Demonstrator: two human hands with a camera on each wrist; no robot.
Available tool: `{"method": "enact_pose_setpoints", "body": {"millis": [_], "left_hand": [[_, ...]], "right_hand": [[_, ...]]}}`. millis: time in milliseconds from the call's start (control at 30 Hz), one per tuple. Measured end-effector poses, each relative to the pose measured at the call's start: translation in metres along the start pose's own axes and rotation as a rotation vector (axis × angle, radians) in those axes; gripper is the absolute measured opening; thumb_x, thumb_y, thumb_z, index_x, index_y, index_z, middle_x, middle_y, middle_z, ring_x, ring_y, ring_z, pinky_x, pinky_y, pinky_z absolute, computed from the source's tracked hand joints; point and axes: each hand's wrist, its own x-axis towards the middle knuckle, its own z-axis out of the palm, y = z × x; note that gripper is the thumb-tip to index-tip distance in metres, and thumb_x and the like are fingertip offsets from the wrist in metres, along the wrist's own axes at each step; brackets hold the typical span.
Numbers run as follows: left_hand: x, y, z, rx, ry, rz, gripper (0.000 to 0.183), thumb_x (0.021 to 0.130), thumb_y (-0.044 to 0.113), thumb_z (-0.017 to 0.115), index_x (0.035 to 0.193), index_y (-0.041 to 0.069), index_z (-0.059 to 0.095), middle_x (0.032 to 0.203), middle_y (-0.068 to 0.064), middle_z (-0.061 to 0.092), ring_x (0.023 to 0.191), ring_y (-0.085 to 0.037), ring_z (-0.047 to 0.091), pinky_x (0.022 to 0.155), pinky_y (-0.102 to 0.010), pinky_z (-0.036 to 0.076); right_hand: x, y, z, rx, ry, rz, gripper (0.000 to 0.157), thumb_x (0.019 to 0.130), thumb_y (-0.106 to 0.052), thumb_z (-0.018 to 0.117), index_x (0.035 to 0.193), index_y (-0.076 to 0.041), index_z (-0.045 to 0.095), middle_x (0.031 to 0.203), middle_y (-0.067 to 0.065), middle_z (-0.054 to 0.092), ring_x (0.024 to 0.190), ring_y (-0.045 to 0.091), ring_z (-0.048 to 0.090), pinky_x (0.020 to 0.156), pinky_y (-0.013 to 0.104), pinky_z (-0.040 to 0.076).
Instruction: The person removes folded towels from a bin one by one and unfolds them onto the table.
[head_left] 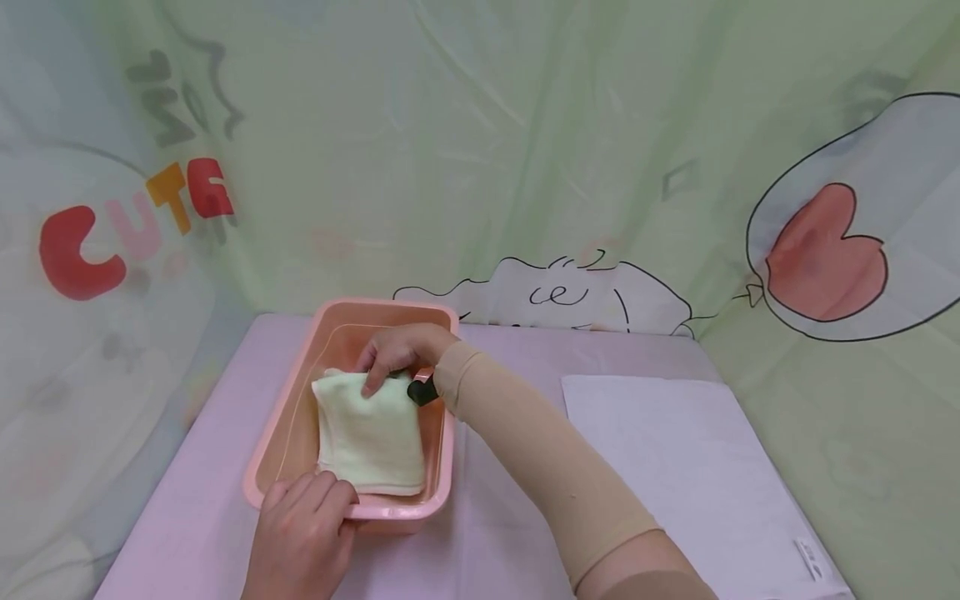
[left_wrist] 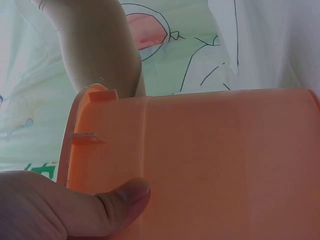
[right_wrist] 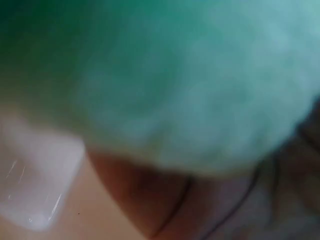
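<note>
A pink plastic basin (head_left: 258, 467) stands on the left part of the table, its long side running away from me. My left hand (head_left: 303, 521) grips the near rim, and its thumb (left_wrist: 132, 192) presses on the outer wall in the left wrist view. Inside the basin lies a folded pale yellow-green towel (head_left: 371, 442). Reaching over the basin's right side, my right hand (head_left: 401, 350) pinches the towel's far edge, thumb on top. The towel (right_wrist: 175, 100) fills much of the right wrist view, blurred and greenish, with fingers (right_wrist: 165, 200) beneath it.
On the right of the lilac-covered table (head_left: 517, 500) lies a flat white sheet (head_left: 667, 467) with a small label (head_left: 812, 558) near its corner. Printed curtains (head_left: 480, 150) enclose the table at the back and sides. A beige sleeve (head_left: 540, 450) covers my right forearm.
</note>
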Motion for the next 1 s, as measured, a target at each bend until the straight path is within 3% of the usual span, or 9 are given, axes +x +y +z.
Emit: {"method": "enact_pose_setpoints", "body": {"millis": [200,467,733,1000], "left_hand": [[0.0,0.0,-0.001,0.021,-0.011,0.01,0.023,0.066,0.003,0.073,0.074,0.019,0.058,0.069,0.007,0.05,0.064,-0.015,0.055,0.065,-0.034,0.036],[0.001,-0.002,-0.005,-0.026,-0.012,-0.008,0.019,0.07,0.0,0.068,0.075,0.017,0.06,0.07,0.006,0.053,0.065,-0.018,0.056,0.066,-0.035,0.036],[0.003,-0.008,-0.009,0.011,-0.041,0.016,0.029,0.063,-0.001,0.078,0.074,0.019,0.06,0.069,0.009,0.052,0.064,-0.014,0.054,0.064,-0.033,0.035],[0.004,-0.016,-0.012,0.011,-0.056,0.019,0.031,0.061,-0.004,0.074,0.073,0.02,0.059,0.069,0.011,0.051,0.064,-0.012,0.053,0.064,-0.033,0.035]], "right_hand": [[-0.004,-0.004,-0.001,-0.023,0.001,-0.041,0.015,0.096,-0.014,0.082,0.11,-0.011,0.083,0.096,0.004,0.078,0.082,0.017,0.075,0.077,0.032,0.066],[-0.013,-0.01,-0.007,0.002,0.036,-0.079,0.016,0.096,-0.013,0.081,0.113,-0.015,0.083,0.1,0.003,0.08,0.084,0.015,0.076,0.078,0.031,0.065],[-0.024,-0.02,-0.011,0.051,0.088,-0.158,0.018,0.097,-0.013,0.08,0.114,-0.011,0.082,0.099,0.004,0.08,0.081,0.018,0.076,0.077,0.032,0.066],[-0.039,-0.029,-0.017,-0.012,0.154,-0.266,0.021,0.096,-0.015,0.08,0.117,-0.011,0.082,0.093,0.0,0.079,0.076,0.014,0.074,0.072,0.028,0.062]]}}
